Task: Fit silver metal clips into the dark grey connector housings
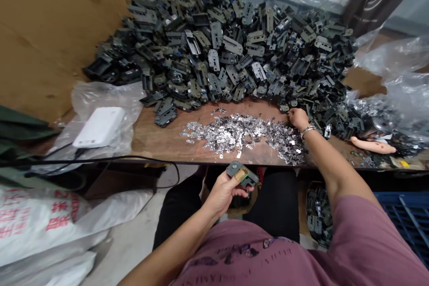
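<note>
My left hand (225, 191) is closed around a dark grey housing part (250, 179), held over my lap just in front of the table edge. Something tan, like tape, shows at the thumb. Across the table my right hand (298, 118) reaches to the foot of a large pile of similar dark housings (231, 44). Its fingers are bent together at the pile's edge, and whatever they pinch is too small to make out. Just left of that hand lies a spread heap of small shiny metal pieces (231, 133).
A white box-shaped device (99, 127) with a black cable (134, 157) lies on plastic film at the left. Cardboard (50, 31) rises behind it. On the right are plastic bags (402, 94) and a pinkish-tan elongated object (373, 145). A blue crate (405, 219) stands below.
</note>
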Tool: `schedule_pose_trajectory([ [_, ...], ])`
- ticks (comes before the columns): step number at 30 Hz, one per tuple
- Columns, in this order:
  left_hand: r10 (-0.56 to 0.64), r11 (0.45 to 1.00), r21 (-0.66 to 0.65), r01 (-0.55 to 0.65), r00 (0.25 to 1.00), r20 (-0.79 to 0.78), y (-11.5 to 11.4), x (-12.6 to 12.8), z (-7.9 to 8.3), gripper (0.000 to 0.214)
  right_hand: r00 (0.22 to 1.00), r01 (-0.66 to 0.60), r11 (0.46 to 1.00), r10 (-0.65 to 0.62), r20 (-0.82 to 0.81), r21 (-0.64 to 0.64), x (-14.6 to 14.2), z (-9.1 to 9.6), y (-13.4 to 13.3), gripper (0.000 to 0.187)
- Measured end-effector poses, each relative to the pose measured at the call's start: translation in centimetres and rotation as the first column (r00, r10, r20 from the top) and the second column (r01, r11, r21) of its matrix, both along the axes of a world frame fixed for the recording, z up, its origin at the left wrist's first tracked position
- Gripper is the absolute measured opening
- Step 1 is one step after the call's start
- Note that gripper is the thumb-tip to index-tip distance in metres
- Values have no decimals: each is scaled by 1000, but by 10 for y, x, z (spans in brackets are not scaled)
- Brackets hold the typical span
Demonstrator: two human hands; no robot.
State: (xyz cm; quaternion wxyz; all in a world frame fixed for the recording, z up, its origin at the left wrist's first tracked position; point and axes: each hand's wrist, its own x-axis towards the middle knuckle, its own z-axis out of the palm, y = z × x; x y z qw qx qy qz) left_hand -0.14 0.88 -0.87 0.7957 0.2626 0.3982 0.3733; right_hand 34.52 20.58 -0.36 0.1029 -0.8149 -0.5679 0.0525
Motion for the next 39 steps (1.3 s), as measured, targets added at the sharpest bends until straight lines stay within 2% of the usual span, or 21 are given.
schedule_pose_trajectory([
  [5, 37, 999, 43, -33, 994, -102, 5, -7, -2, 52, 1000, 8, 999, -8, 15, -32, -3, 0, 6, 21],
  [8, 99, 982, 176, -65, 976, -193, 10, -9, -1, 47, 998, -55, 998, 55, 4, -6, -19, 10, -17, 16],
  [10, 147, 956, 287, -69, 954, -260, 13, -8, 1, 42, 983, -166, 985, 169, -66, 45, -43, 19, -47, 13],
  [11, 166, 941, 333, -64, 943, -288, 14, -7, 2, 39, 941, -280, 952, 298, -161, 127, -59, 23, -66, 12],
  [13, 197, 914, 402, -51, 923, -331, 15, -6, 4, 36, 765, -481, 818, 567, -306, 316, -94, 31, -106, 13],
  [15, 210, 893, 449, -34, 913, -349, 13, -7, 5, 36, 626, -606, 691, 720, -300, 394, -126, 37, -143, 13],
  [17, 200, 866, 499, 4, 914, -353, 10, -10, 5, 38, 549, -704, 574, 813, -193, 417, -150, 40, -169, 13],
  [19, 183, 825, 561, 65, 909, -375, 5, -15, 5, 39, 506, -771, 491, 859, -79, 406, -162, 39, -183, 14],
  [21, 176, 779, 613, 132, 892, -416, 1, -21, 6, 39, 469, -808, 441, 883, -27, 390, -166, 35, -188, 17],
  [23, 161, 759, 628, 173, 884, -438, -2, -26, 6, 38, 431, -827, 410, 902, -36, 386, -166, 32, -188, 19],
  [26, 99, 802, 573, 166, 910, -402, -7, -31, 5, 41, 379, -832, 403, 915, -139, 382, -165, 32, -190, 23],
  [30, 65, 878, 462, 123, 927, -370, -14, -36, 3, 38, 386, -774, 513, 847, -364, 372, -164, 35, -202, 18],
  [32, 67, 901, 420, 106, 924, -377, -17, -39, 3, 36, 417, -739, 538, 838, -351, 406, -164, 34, -210, 17],
  [34, 63, 911, 400, 99, 926, -373, -20, -41, 4, 36, 426, -731, 509, 861, -278, 454, -166, 30, -218, 21],
  [36, 55, 908, 404, 107, 928, -370, -22, -43, 5, 36, 402, -742, 468, 884, -240, 480, -169, 24, -224, 25],
  [37, 56, 905, 411, 110, 927, -372, -23, -44, 6, 35, 395, -738, 466, 885, -247, 488, -172, 22, -227, 25],
  [38, 61, 902, 418, 112, 924, -379, -24, -45, 7, 35, 411, -712, 492, 870, -271, 501, -174, 20, -229, 23],
  [39, 70, 899, 424, 111, 919, -388, -25, -46, 8, 35, 448, -659, 550, 835, -320, 512, -177, 18, -230, 19],
])
